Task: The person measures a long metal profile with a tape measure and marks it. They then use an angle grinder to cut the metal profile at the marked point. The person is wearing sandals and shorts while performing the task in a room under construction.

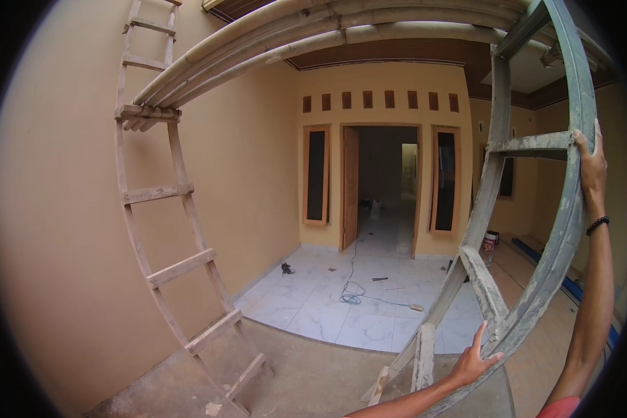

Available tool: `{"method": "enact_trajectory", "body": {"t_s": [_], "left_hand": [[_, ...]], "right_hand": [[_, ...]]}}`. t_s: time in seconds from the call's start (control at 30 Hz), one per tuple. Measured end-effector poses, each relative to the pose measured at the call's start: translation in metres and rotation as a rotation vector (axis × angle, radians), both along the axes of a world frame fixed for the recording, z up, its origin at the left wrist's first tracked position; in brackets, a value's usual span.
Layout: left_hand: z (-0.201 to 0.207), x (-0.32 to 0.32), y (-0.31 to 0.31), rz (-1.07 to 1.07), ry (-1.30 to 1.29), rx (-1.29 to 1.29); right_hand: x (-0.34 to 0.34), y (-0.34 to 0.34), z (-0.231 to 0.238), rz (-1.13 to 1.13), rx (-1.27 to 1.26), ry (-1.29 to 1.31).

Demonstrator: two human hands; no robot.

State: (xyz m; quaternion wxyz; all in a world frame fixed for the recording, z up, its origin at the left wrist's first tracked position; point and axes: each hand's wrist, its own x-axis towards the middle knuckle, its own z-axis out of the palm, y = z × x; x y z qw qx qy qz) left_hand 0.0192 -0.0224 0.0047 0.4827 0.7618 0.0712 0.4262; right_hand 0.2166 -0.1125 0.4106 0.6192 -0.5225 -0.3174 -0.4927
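Observation:
A tall grey ladder (496,188), its rungs crusted with pale splashes, leans on the right side of the view. High on its right rail, my right hand (592,164) grips with the thumb on the near face. Lower down, my left hand (472,364) holds the same rail near a slanted rung, index finger and thumb spread along it; its other fingers are hidden. Several long bamboo poles (258,52) run overhead from the grey ladder to a rung of a wooden ladder (177,268) against the left wall.
White floor tiles (313,324) cover the porch, with a coiled cable (352,296) and socket block (416,307) lying on them. Ahead, an open door (350,188) stands between two narrow windows. A small bucket (491,240) and long blue-edged pieces (571,287) lie to the right.

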Motion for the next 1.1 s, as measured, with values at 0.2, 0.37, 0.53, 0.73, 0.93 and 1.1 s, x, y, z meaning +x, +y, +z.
{"method": "enact_trajectory", "body": {"t_s": [0.2, 0.37, 0.53, 0.73, 0.93, 1.1], "left_hand": [[0.005, -0.004, -0.001, -0.048, 0.032, -0.052], [0.005, -0.003, -0.001, -0.045, 0.028, -0.050], [0.004, -0.003, -0.001, -0.015, 0.027, -0.027], [0.003, -0.002, -0.001, 0.005, -0.003, 0.017], [0.004, -0.003, -0.001, -0.009, -0.005, 0.012], [0.006, -0.004, -0.002, -0.016, 0.010, 0.000]], "right_hand": [[0.001, -0.001, 0.000, -0.002, -0.017, 0.019], [-0.003, -0.001, 0.000, -0.004, 0.001, 0.013], [-0.004, -0.002, -0.001, 0.017, -0.030, 0.043], [-0.008, -0.001, -0.002, -0.026, -0.003, 0.019], [-0.001, 0.001, 0.000, -0.025, 0.001, 0.020], [-0.003, -0.001, -0.001, -0.005, 0.013, 0.003]]}}
